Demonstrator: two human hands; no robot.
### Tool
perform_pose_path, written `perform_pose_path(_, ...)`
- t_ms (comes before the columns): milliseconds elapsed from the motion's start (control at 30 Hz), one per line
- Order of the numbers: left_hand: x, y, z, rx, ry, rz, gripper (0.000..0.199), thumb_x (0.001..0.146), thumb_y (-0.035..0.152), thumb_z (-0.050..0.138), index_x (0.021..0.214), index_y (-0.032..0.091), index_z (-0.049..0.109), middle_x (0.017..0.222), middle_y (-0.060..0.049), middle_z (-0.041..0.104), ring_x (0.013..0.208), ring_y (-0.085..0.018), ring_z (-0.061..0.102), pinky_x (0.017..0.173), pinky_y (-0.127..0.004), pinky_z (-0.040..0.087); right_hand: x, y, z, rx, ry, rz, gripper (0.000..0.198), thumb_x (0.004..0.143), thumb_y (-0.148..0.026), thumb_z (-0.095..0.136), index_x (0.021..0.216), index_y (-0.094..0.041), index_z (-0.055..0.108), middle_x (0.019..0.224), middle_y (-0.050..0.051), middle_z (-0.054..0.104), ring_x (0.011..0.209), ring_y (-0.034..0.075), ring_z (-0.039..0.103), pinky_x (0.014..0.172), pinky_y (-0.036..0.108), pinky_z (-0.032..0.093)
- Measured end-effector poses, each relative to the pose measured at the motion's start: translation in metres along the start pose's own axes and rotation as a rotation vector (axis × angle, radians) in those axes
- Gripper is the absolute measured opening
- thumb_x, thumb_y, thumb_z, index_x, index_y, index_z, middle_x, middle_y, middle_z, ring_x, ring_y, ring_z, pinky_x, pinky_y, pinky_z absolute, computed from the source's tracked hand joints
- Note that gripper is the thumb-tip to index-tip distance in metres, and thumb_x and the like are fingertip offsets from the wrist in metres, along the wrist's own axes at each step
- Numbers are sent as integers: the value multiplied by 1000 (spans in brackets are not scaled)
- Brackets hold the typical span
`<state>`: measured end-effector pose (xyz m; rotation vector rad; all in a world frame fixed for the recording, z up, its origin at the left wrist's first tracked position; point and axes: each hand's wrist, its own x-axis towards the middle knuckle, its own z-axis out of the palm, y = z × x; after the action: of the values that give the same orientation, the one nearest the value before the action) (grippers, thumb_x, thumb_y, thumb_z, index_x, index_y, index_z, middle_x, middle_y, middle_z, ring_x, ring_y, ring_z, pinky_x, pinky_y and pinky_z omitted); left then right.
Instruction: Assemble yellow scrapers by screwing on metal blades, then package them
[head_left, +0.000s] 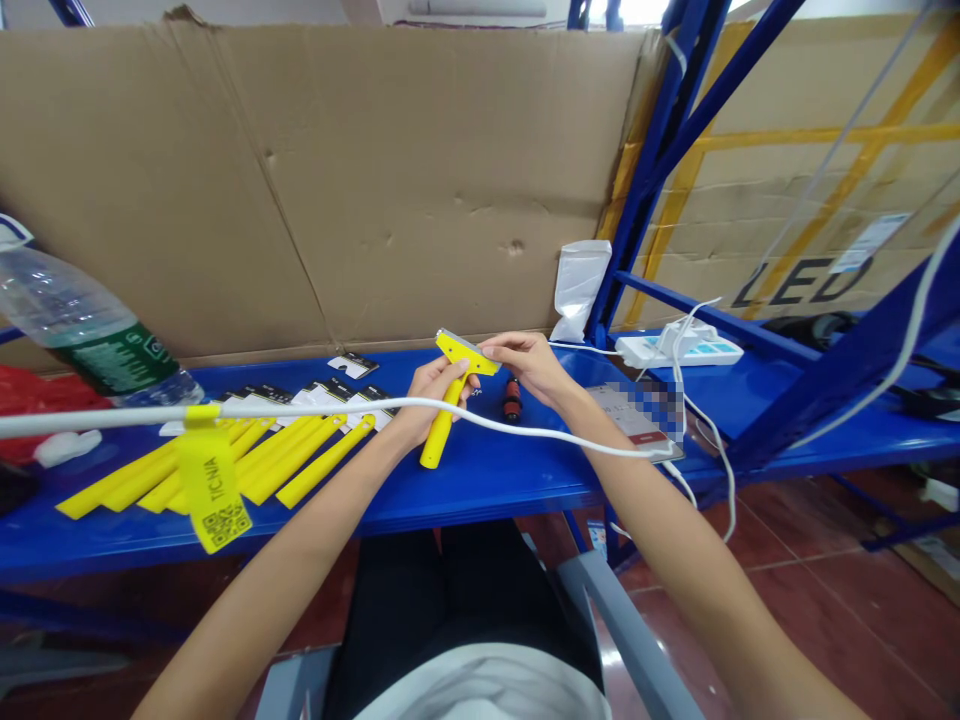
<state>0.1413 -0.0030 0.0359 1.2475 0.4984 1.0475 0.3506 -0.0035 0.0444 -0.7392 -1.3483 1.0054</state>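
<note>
A yellow scraper (448,415) with a wide head is in my left hand (426,402), which closes around it where the handle meets the head. The handle points down toward me. My right hand (534,366) pinches at the right end of the scraper's head, fingers pressed together there. Whether a small part lies between those fingers is hidden. Just below my right hand, a short red and black cylindrical tool (512,400) rests on the blue table (480,480). To the left lie several more yellow scrapers (326,460) in a slanted row, with black and white cards by their far ends.
A white cable (510,428) with a yellow tag (214,490) crosses in front of my forearms. At left lies a plastic bottle (112,345). A power strip (679,348) and a flat, partly blurred device (637,412) are at right. Cardboard (420,180) stands behind.
</note>
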Motion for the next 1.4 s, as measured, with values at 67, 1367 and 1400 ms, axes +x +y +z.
perform_pose_path(67, 1, 0, -2, 12, -3, -2, 48, 84, 52, 95, 106, 16, 72, 83, -3, 72, 56, -11, 58, 38, -20, 43, 0, 0, 0, 7, 4, -6, 24, 74, -41, 102, 92, -27, 94, 98, 3, 89, 91, 19, 75, 94, 35, 58)
perform_pose_path(1367, -100, 43, 9, -171, 134, 272, 44, 89, 56, 93, 87, 20, 69, 80, -3, 70, 54, -11, 57, 39, -22, 44, -269, -78, -91, -1086, 603, 500, 58, 68, -87, 84, 79, -31, 72, 76, 16, 83, 70, 43, 83, 61, 52, 62)
perform_pose_path(1400, -103, 43, 7, -169, 129, 268, 44, 90, 56, 92, 87, 20, 68, 80, -3, 70, 53, -11, 57, 39, -22, 44, -270, -77, -89, -1020, 578, 539, 56, 70, -87, 84, 80, -32, 75, 74, 16, 82, 65, 42, 81, 59, 52, 61)
